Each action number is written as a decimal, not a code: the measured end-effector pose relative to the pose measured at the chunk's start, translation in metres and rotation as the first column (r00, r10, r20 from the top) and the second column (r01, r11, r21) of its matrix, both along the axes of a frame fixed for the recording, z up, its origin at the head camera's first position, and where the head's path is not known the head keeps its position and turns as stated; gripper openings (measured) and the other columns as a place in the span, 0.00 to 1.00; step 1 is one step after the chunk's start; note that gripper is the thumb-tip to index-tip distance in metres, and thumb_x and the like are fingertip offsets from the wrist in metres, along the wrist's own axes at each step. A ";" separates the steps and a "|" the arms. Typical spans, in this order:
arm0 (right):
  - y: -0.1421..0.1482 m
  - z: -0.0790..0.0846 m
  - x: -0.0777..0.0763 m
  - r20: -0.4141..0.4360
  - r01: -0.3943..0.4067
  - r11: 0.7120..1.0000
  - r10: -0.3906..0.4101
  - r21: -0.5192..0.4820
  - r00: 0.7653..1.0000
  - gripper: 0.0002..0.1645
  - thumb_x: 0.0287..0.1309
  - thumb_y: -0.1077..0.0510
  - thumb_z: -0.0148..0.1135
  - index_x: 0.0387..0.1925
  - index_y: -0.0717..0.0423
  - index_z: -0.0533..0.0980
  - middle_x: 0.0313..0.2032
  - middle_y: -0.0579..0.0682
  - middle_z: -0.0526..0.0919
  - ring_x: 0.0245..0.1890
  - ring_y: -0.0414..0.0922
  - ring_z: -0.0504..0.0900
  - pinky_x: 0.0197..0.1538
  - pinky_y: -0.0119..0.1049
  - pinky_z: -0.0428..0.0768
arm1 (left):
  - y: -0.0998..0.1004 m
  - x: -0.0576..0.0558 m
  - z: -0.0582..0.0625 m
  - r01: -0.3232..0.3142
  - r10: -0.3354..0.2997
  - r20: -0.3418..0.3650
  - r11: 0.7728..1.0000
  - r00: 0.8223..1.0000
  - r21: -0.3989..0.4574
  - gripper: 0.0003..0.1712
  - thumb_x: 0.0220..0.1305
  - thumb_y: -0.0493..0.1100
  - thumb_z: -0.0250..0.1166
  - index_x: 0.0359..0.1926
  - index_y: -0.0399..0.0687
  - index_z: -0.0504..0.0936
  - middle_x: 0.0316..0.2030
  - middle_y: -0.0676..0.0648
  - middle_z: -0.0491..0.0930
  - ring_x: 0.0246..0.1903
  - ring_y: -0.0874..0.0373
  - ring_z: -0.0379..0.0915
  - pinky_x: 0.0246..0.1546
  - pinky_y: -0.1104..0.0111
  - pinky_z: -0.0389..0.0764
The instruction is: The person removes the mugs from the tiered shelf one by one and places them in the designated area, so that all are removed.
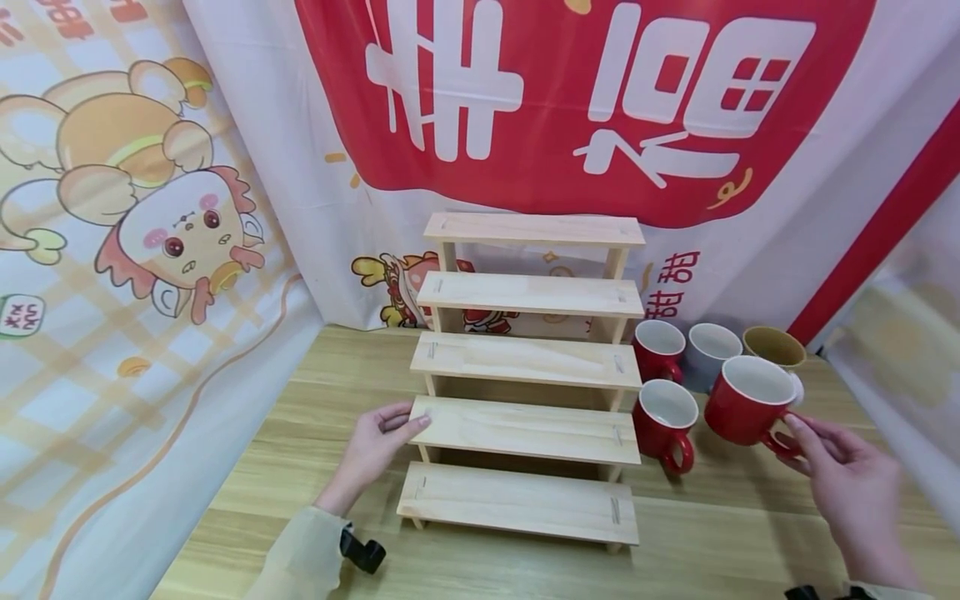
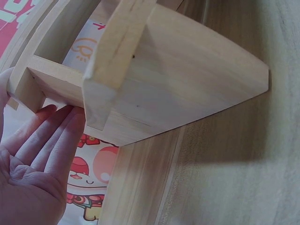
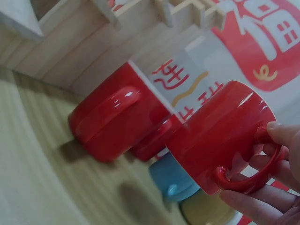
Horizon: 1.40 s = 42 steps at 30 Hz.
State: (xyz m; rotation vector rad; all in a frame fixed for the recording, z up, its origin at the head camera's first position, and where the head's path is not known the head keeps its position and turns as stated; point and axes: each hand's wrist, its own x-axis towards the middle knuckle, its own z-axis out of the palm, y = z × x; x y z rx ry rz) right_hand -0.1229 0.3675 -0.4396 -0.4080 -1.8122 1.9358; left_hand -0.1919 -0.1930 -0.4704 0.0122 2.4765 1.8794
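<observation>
My left hand (image 1: 375,446) grips the left end of a step of the pale wooden tiered rack (image 1: 517,429), thumb on top and fingers beneath. In the left wrist view, its fingers (image 2: 56,136) reach the underside of the wood. My right hand (image 1: 855,479) holds a red mug (image 1: 738,408) by its handle, white inside and raised off the table. Left of this mug, another red mug (image 1: 656,425) stands upright beside the rack. The right wrist view shows fingers (image 3: 269,197) curled through the handle of the held mug (image 3: 215,131).
Behind the held mug stand a further red mug (image 1: 652,362), a grey-blue mug (image 1: 701,367) and a mustard-brown mug (image 1: 776,348). The wood-grain table (image 1: 300,508) meets a white cloth wall with red print (image 1: 562,167). Another printed cloth (image 1: 97,400) hangs at left.
</observation>
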 end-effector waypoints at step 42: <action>-0.020 -0.046 -0.007 0.269 0.011 0.887 -0.151 0.461 0.951 0.23 0.66 0.46 0.69 0.45 0.64 0.84 0.26 0.22 0.82 0.30 0.19 0.79 0.29 0.19 0.78 | 0.001 -0.002 -0.003 -0.032 0.032 0.012 0.999 0.999 -0.021 0.32 0.64 0.50 0.74 0.62 0.35 0.79 0.54 0.36 0.82 0.53 0.45 0.81 0.53 0.62 0.83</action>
